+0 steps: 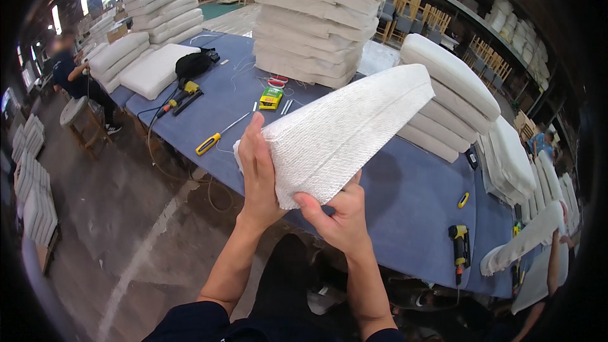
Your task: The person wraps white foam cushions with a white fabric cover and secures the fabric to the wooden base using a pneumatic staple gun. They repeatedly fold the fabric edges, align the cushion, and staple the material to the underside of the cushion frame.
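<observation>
A white fabric-covered cushion is tilted up in front of me, its seamed edge facing me and its far end raised to the right. My left hand grips its near left corner, fingers stretched up along the side. Lower down, my right hand closes on the near bottom corner, thumb pressed on the fabric and the other fingers hidden behind. Beyond my left hand, on the blue table, lie a yellow-handled screwdriver, a green and yellow box and red-handled scissors.
Tall stacks of cushions stand at the table's back, with more cushions at the right. A staple gun lies at the left, another staple gun at the right near a yellow cutter. People work at both sides; a seated person is left.
</observation>
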`<state>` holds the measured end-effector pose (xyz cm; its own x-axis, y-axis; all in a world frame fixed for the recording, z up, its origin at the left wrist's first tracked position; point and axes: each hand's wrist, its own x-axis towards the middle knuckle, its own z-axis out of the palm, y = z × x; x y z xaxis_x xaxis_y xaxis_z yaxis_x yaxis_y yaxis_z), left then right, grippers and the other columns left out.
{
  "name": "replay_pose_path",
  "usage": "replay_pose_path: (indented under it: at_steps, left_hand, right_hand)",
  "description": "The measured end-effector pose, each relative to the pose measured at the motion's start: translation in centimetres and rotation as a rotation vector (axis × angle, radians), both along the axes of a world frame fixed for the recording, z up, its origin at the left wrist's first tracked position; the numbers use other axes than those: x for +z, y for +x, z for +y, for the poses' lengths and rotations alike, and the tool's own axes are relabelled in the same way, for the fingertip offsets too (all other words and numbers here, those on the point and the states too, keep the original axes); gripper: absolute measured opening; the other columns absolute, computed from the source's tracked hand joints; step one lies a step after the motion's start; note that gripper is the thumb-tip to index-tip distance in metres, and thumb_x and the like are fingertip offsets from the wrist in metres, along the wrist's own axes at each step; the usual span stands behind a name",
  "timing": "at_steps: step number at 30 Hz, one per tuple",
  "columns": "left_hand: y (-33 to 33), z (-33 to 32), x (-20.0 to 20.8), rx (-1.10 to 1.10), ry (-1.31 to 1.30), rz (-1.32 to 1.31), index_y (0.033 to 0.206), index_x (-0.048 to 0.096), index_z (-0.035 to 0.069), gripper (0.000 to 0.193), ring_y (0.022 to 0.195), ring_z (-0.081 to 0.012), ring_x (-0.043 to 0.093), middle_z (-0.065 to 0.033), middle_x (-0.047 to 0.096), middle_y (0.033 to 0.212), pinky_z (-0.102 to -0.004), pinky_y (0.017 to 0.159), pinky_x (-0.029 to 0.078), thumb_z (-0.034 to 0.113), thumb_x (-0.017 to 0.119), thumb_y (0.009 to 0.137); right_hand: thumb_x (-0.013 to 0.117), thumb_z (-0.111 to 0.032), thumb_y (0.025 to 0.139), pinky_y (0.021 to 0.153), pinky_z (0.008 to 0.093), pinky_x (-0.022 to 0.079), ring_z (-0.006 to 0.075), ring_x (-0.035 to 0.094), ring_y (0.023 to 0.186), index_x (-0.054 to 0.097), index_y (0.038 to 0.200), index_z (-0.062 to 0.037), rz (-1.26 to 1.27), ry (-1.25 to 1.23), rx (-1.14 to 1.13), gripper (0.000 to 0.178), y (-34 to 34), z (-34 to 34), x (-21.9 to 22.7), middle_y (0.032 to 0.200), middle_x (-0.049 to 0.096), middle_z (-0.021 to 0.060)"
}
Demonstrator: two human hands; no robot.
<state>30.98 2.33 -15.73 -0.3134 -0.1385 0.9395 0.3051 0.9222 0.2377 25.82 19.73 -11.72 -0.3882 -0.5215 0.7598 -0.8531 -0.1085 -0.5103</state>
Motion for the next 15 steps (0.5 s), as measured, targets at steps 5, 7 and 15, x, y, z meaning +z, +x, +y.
replay_pose_path:
  at_steps: [5,7,15]
  left_hand:
    - [-0.4,0.2,0.9,-0.249,0.361,-0.008,0.169,0.008,0.000,0.138,0.149,-0.0422,0.039,-0.0284,0.028,0.166,-0.0531,0.119,0.035,0.042,0.097,0.073]
    - [-0.3,-0.3,0.3,-0.264,0.345,-0.048,0.168,0.012,-0.003,0.139,0.144,-0.0429,0.043,-0.0278,0.034,0.163,-0.0524,0.114,0.036,0.046,0.098,0.070]
    - [3.3,-2.5,5.9,-0.523,0.121,-0.306,0.167,0.028,0.002,0.113,0.149,-0.0444,0.038,-0.0252,0.037,0.162,-0.0517,0.124,0.028,0.031,0.086,0.074]
  right_hand:
    - [0.084,-0.006,0.082,0.102,0.0405,0.050,0.0301,0.070,0.114,0.084,0.104,-0.0050,-0.099,-0.083,0.075,0.022,-1.0,-0.2,-1.4,0.112,0.080,0.0108]
    - [0.084,-0.006,0.083,0.100,0.0407,0.051,0.0305,0.071,0.112,0.084,0.104,-0.0046,-0.154,-0.087,0.100,0.022,-0.9,-0.3,-1.5,0.112,0.080,0.0117]
    - [0.077,-0.010,0.094,0.065,0.0302,0.049,0.0163,0.065,0.068,0.078,0.093,0.0003,-0.069,-0.104,0.068,0.011,-2.2,-0.2,-0.5,0.076,0.071,0.0047]
